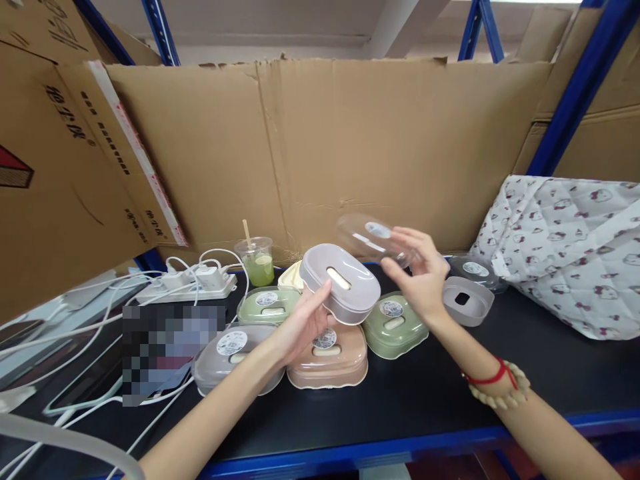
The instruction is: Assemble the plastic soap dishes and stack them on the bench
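Observation:
My left hand (311,320) grips a grey oval box (345,297) with a pale oblong piece in its top, raised above the other boxes. To its right, my right hand (420,270) holds a clear lid (367,241) bearing a round label; the lid is blurred and tilted, apart from the grey box. Below them sit a pink box (327,370) and a green box (397,337), both lidded and labelled. Another green box (267,303) and a grey lidded box (215,367) stand to the left, the latter partly behind my left forearm.
A cup of green drink (260,263), a power strip (187,288) and white cables stand left. On the right are an open grey tray (467,303), a labelled clear lid (475,269) and a patterned bag (570,247). Cardboard (350,147) walls the back.

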A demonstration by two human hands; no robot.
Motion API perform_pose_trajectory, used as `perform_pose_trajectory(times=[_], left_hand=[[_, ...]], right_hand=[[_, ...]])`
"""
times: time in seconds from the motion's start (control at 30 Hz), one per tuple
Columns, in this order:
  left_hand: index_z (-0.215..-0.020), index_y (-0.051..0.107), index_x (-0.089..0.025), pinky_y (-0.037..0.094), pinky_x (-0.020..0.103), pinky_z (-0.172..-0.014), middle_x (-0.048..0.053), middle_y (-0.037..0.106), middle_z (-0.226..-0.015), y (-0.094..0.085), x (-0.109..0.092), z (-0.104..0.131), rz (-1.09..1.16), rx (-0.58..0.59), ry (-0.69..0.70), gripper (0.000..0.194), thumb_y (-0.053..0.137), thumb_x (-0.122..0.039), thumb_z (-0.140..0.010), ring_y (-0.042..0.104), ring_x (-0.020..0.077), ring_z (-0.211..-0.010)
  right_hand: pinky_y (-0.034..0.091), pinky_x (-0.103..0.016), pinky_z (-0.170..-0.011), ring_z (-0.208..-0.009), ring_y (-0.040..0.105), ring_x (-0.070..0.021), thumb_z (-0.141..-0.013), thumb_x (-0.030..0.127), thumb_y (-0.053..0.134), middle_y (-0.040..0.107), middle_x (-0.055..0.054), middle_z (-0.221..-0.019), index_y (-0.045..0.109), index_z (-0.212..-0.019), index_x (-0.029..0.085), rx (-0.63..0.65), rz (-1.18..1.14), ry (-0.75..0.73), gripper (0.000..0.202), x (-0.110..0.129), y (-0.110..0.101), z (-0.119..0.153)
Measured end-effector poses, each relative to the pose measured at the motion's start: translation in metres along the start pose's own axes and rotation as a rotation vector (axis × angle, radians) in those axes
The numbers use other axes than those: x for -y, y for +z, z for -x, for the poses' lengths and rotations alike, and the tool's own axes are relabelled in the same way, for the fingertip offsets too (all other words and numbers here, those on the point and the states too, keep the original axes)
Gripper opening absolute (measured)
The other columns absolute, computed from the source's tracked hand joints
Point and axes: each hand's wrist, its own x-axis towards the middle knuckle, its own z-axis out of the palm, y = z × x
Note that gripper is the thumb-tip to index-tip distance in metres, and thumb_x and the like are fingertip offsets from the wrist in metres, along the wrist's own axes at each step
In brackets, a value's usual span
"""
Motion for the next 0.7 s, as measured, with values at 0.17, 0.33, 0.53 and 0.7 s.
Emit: perform_pose_trajectory(times=[0.17, 0.33, 0.53, 0.7], left_hand=[[-0.126, 0.05, -0.02, 0.041, 0.042, -0.099, 0.01, 0.062, -0.122, -0.003, -0.002, 0.0, 0.016, 0.038, 0.036, 0.056, 0.062, -0.045, -0.078, 0.051, 0.0279, -0.12], [-0.125, 0.051, -0.019, 0.041, 0.042, -0.099, 0.01, 0.064, -0.119, -0.004, -0.001, 0.0, 0.012, 0.01, 0.034, 0.056, 0.062, -0.044, -0.078, 0.051, 0.0286, -0.119], [-0.122, 0.055, -0.019, 0.044, 0.041, -0.095, 0.008, 0.067, -0.113, 0.0, 0.0, 0.0, -0.01, -0.037, 0.061, 0.053, 0.065, -0.04, -0.075, 0.055, 0.028, -0.114], [-0.12, 0.056, -0.02, 0.045, 0.04, -0.094, 0.006, 0.068, -0.109, -0.002, 0.001, 0.0, -0.018, -0.133, 0.09, 0.056, 0.07, -0.039, -0.069, 0.058, 0.0273, -0.109]], right_hand=[[0.046, -0.047, -0.094, -0.109, 0.055, -0.0235, -0.067, 0.036, 0.072, 0.059, -0.006, -0.108, 0.065, -0.097, 0.027, 0.18, -0.124, -0.05, 0.032, 0.019, 0.013, 0.025], [0.045, -0.047, -0.094, -0.11, 0.053, -0.024, -0.064, 0.038, 0.075, 0.057, -0.005, -0.108, 0.066, -0.094, 0.027, 0.226, -0.105, -0.035, 0.034, 0.024, 0.013, 0.031], [0.043, -0.049, -0.096, -0.11, 0.053, -0.0249, -0.062, 0.044, 0.076, 0.056, -0.006, -0.108, 0.066, -0.093, 0.027, 0.226, -0.032, -0.032, 0.036, 0.028, 0.016, 0.039], [0.042, -0.048, -0.096, -0.113, 0.051, -0.0254, -0.063, 0.043, 0.076, 0.054, -0.006, -0.11, 0.065, -0.096, 0.027, 0.221, -0.014, -0.053, 0.038, 0.029, 0.015, 0.041]])
